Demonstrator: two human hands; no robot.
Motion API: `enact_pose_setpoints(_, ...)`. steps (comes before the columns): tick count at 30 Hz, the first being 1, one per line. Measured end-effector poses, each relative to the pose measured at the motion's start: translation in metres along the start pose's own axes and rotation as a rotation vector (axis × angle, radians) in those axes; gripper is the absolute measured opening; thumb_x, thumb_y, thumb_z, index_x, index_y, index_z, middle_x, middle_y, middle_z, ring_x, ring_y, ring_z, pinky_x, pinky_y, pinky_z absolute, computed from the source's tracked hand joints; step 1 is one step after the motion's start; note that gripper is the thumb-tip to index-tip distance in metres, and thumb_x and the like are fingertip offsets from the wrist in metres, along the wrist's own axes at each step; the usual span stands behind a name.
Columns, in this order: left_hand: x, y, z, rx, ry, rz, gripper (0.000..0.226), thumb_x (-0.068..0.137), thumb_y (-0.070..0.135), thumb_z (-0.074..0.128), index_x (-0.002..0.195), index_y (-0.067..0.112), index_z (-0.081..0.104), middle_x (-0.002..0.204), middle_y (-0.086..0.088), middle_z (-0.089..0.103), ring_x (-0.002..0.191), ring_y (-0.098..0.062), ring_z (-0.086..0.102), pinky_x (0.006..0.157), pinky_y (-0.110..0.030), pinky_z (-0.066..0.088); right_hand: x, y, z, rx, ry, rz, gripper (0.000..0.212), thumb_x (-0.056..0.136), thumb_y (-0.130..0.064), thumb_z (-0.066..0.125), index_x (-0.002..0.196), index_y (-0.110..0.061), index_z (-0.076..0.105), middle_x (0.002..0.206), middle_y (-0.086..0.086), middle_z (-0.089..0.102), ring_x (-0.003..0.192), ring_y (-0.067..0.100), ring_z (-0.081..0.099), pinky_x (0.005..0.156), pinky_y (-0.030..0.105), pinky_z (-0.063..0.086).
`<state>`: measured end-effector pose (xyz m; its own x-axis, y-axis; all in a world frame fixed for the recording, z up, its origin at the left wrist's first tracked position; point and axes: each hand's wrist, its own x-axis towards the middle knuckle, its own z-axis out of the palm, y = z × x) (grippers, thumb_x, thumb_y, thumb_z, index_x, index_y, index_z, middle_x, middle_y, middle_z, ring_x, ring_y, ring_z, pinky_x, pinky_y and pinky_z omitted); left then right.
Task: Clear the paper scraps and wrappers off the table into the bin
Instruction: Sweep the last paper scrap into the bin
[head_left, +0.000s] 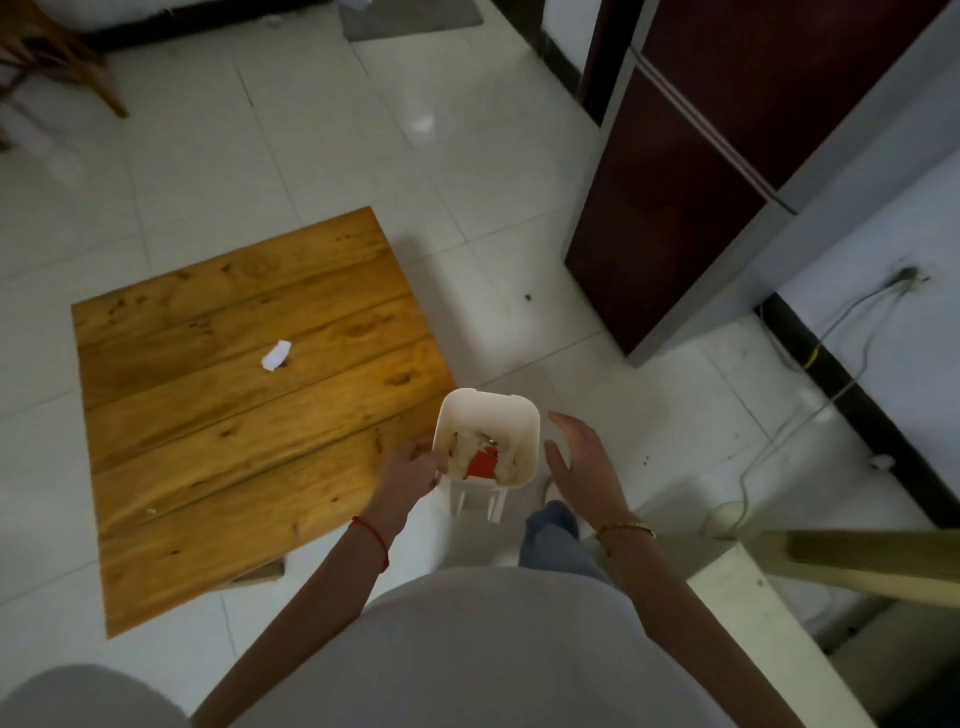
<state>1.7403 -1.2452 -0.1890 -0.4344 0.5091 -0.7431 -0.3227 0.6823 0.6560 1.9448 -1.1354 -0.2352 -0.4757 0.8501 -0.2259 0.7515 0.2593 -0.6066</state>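
Observation:
A white paper scrap lies near the middle of the low wooden table. A tiny white speck sits near the table's front left. The white bin stands at the table's near right corner, with crumpled white paper and a red wrapper inside. My left hand rests at the bin's left rim with its fingers bunched together; whether it grips the rim or a scrap is unclear. My right hand hovers just right of the bin, fingers spread, holding nothing.
White tiled floor surrounds the table. A dark red cabinet stands at the right, and a cable runs along the wall beside it. A wooden chair is at the far left. A pale ledge lies at the near right.

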Motion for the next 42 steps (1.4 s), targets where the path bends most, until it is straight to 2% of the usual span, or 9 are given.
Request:
enact_pose_setpoints(6,0.029,0.050,0.090,-0.025,0.023,-0.023,0.020,0.069,0.011,0.061,0.088,0.017,0.065,0.083,-0.015,0.069,0.081,-0.037,0.066,0.082,-0.054,0.056,0.070,0.051,-0.090,-0.054,-0.044,-0.071,0.044,0.098,-0.025,0.045,0.141,-0.013,0.041,0.143,0.006,0.044,0.133,0.019,0.037,0.108,0.026,0.026)
enact_pose_setpoints(9,0.043,0.077,0.130,-0.090,0.045,-0.019,0.026,0.061,0.015,0.060,0.085,0.019,0.066,0.081,-0.011,0.069,0.078,-0.031,0.065,0.079,-0.045,0.056,0.107,0.071,-0.126,-0.072,-0.062,-0.112,0.045,0.099,-0.025,0.044,0.141,-0.011,0.040,0.145,0.006,0.043,0.134,0.019,0.036,0.109,0.025,0.024)
enact_pose_setpoints(13,0.066,0.106,0.167,-0.197,0.066,-0.044,0.016,0.078,0.004,0.057,0.079,0.018,0.066,0.078,-0.005,0.068,0.074,-0.021,0.067,0.054,-0.024,0.054,0.155,0.086,-0.157,-0.083,-0.089,-0.165,0.045,0.099,-0.024,0.044,0.141,-0.009,0.041,0.144,0.008,0.044,0.134,0.021,0.037,0.109,0.027,0.026)
enact_pose_setpoints(16,0.086,0.126,0.180,-0.214,0.114,-0.087,0.009,0.083,0.012,0.057,0.080,0.018,0.063,0.082,-0.002,0.067,0.076,-0.017,0.066,0.049,-0.019,0.052,0.192,0.089,-0.170,-0.067,-0.108,-0.192,0.044,0.099,-0.025,0.044,0.140,-0.010,0.041,0.144,0.007,0.044,0.133,0.021,0.038,0.108,0.027,0.028)
enact_pose_setpoints(20,0.117,0.158,0.186,-0.177,0.191,-0.098,0.008,0.077,0.018,0.055,0.074,0.017,0.062,0.079,-0.006,0.063,0.077,-0.024,0.062,0.077,-0.043,0.056,0.244,0.087,-0.176,-0.063,-0.139,-0.231,0.043,0.099,-0.026,0.045,0.140,-0.013,0.042,0.143,0.005,0.046,0.132,0.020,0.039,0.105,0.022,0.025)
enact_pose_setpoints(23,0.142,0.184,0.184,-0.149,0.183,-0.080,0.020,0.061,0.028,0.053,0.073,0.016,0.064,0.079,-0.008,0.065,0.084,-0.032,0.063,0.089,-0.048,0.052,0.289,0.080,-0.175,-0.070,-0.165,-0.243,0.044,0.099,-0.028,0.044,0.140,-0.014,0.041,0.144,0.005,0.045,0.133,0.019,0.037,0.106,0.022,0.023)
enact_pose_setpoints(29,0.208,0.241,0.171,-0.169,0.211,-0.060,0.028,0.079,0.015,0.052,0.102,0.006,0.066,0.098,-0.018,0.068,0.099,-0.037,0.065,0.091,-0.052,0.052,0.393,0.045,-0.170,-0.090,-0.237,-0.324,0.044,0.100,-0.026,0.044,0.141,-0.013,0.040,0.145,0.006,0.043,0.135,0.019,0.036,0.109,0.023,0.021)
enact_pose_setpoints(34,0.245,0.288,0.141,-0.168,0.282,-0.067,0.030,0.081,0.019,0.053,0.104,0.006,0.066,0.092,-0.012,0.065,0.101,-0.037,0.062,0.093,-0.051,0.051,0.482,-0.005,-0.159,-0.111,-0.329,-0.404,0.043,0.099,-0.025,0.045,0.140,-0.014,0.042,0.144,0.006,0.044,0.134,0.019,0.037,0.113,0.031,0.028)
enact_pose_setpoints(42,0.275,0.325,0.094,-0.319,0.477,-0.134,0.044,0.086,0.026,0.054,0.126,0.009,0.060,0.116,-0.015,0.067,0.105,-0.030,0.061,0.094,-0.041,0.051,0.577,-0.100,-0.125,-0.170,-0.480,-0.629,0.041,0.097,-0.020,0.047,0.137,-0.011,0.047,0.139,0.006,0.050,0.129,0.019,0.042,0.108,0.027,0.031)
